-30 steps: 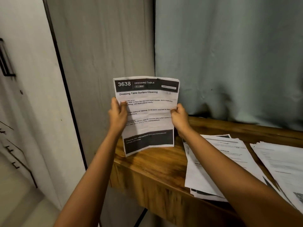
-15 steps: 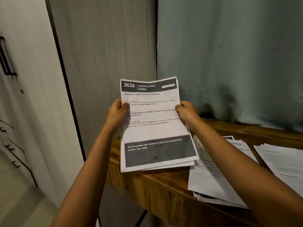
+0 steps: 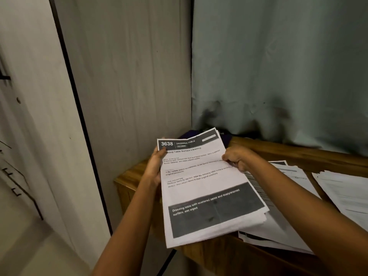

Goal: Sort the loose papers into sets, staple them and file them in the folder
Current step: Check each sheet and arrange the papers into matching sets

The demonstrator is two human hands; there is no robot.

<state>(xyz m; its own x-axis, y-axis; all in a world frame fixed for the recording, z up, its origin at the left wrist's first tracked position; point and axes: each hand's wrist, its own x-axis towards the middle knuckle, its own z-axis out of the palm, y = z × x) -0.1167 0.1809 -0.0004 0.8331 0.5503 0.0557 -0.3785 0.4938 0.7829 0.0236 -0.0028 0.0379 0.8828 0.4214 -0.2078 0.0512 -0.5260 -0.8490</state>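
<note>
Between the fingers of the left hand [image 3: 154, 166] and right hand [image 3: 238, 157], over the table [image 3: 298, 154] corner: a paper set [image 3: 203, 188] headed "3638 DRESSING TABLE", "Dressing Table Surface Cleaning". Each hand pinches one side edge. Loose papers [image 3: 298, 177] lie beyond the right fingers.

Wooden table [image 3: 298, 154] bears a paper pile [image 3: 280, 236] beside a right-hand stack [image 3: 346, 196].

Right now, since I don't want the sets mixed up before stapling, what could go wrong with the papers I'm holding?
The held set is gripped only near its top by the left hand and right hand; its lower sheets fan out, so one might slip past the table edge.
Its corner overlaps the nearer stack in view; set down there, the sets could mix.
Stapled this uneven, a sheet might be missed.
</note>
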